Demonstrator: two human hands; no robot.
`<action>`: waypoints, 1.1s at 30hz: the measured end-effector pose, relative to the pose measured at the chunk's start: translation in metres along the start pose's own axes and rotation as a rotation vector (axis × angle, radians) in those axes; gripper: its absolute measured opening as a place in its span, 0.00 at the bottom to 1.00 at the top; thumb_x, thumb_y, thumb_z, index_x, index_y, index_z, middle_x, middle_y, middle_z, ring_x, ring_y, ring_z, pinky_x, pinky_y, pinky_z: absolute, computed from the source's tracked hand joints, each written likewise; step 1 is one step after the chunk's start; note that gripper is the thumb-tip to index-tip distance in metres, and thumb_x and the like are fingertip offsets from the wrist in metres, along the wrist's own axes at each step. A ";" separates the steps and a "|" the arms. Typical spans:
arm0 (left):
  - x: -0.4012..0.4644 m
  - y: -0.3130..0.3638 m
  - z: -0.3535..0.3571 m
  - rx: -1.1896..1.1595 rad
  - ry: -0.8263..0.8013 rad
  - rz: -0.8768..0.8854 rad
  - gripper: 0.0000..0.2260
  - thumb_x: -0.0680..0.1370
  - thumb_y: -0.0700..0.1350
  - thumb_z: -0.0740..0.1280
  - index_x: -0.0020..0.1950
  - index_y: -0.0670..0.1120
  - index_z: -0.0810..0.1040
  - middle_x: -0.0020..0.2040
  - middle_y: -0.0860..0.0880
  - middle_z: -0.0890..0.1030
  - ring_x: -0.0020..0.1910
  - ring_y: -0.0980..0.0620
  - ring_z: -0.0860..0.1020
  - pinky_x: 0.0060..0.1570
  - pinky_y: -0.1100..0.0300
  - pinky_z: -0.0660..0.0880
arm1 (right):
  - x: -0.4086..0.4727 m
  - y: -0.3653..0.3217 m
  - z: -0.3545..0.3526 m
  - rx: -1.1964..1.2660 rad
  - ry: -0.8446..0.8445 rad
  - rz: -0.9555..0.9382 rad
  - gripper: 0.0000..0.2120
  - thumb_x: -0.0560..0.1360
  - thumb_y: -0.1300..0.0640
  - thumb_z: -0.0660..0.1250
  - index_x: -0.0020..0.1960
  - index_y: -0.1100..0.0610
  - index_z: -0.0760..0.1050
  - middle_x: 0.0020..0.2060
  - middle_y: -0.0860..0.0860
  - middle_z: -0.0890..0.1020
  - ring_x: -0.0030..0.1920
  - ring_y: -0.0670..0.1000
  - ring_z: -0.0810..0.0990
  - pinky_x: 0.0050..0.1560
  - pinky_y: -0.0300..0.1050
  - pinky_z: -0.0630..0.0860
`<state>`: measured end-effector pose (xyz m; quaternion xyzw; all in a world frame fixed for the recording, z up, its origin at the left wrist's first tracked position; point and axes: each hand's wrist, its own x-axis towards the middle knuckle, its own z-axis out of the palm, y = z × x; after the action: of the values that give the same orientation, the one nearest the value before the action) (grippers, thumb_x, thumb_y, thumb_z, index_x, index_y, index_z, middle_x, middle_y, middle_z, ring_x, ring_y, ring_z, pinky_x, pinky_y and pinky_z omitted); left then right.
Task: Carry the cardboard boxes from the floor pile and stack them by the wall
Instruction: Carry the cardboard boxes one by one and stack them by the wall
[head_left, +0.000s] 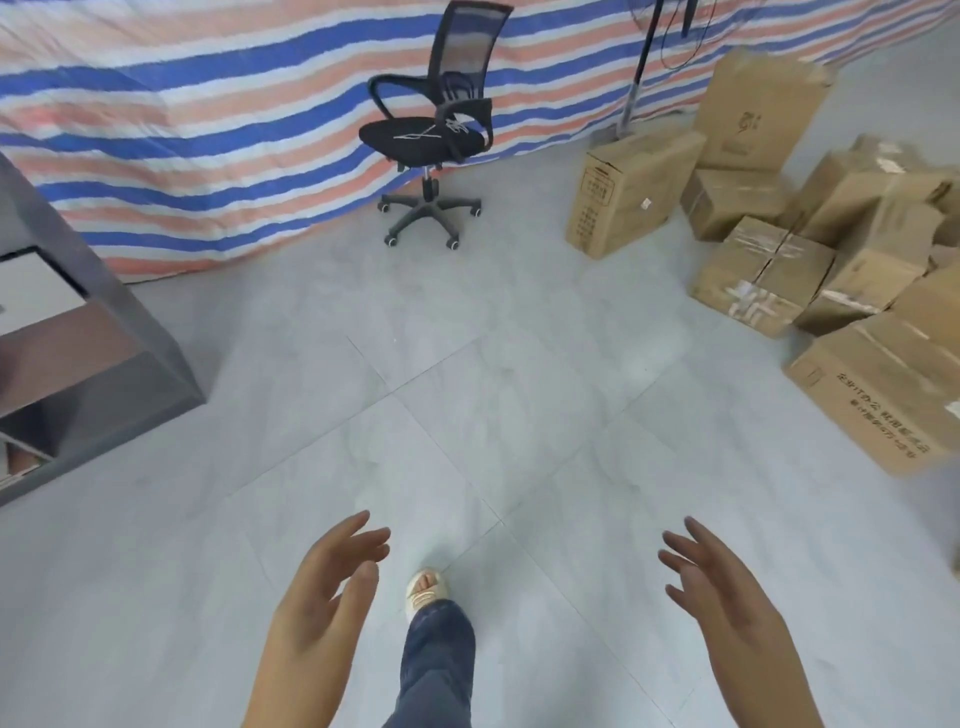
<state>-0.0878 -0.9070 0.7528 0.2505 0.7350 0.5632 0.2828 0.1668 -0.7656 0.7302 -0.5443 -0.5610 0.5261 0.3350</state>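
Your left hand (324, 587) and right hand (722, 592) hung out in front of you, palms facing each other, fingers (363, 535) loose and spread, grasping nothing. Between them your foot in a pale open-toed sandal (423, 590) and blue denim trouser leg (439, 665) stood on the smooth grey tiled floor (493, 395). Well ahead to your right, the pile of brown cardboard boxes (769, 280) sat jumbled on the floor, some taped, some tilted, one upright printed carton (623, 192) at its left edge. A black mesh-backed swivel office chair (434, 130) stood apart before the blue, orange and white striped tarpaulin (208, 130). A dark grey open shelf unit (104, 322) flanked your left.
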 end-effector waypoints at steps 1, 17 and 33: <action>0.020 0.003 0.001 -0.013 -0.012 0.006 0.16 0.79 0.34 0.60 0.58 0.53 0.77 0.52 0.56 0.83 0.52 0.58 0.81 0.53 0.50 0.77 | 0.013 -0.005 0.008 0.008 0.019 0.000 0.18 0.79 0.62 0.62 0.61 0.41 0.74 0.55 0.39 0.82 0.56 0.42 0.80 0.56 0.47 0.75; 0.311 0.059 0.031 -0.006 -0.192 0.012 0.15 0.79 0.34 0.59 0.58 0.51 0.77 0.52 0.54 0.83 0.52 0.57 0.81 0.60 0.44 0.73 | 0.230 -0.083 0.128 0.094 0.178 0.030 0.16 0.79 0.61 0.60 0.59 0.42 0.75 0.54 0.42 0.83 0.54 0.42 0.82 0.55 0.46 0.77; 0.588 0.147 0.243 -0.080 -0.156 0.045 0.13 0.80 0.40 0.59 0.60 0.53 0.77 0.53 0.55 0.83 0.54 0.57 0.80 0.54 0.57 0.75 | 0.593 -0.166 0.091 -0.001 0.112 -0.031 0.21 0.70 0.40 0.58 0.62 0.37 0.71 0.55 0.35 0.81 0.55 0.39 0.80 0.59 0.48 0.76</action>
<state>-0.3309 -0.3011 0.7667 0.2987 0.6817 0.5770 0.3364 -0.0708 -0.1908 0.7518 -0.5642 -0.5501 0.4893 0.3737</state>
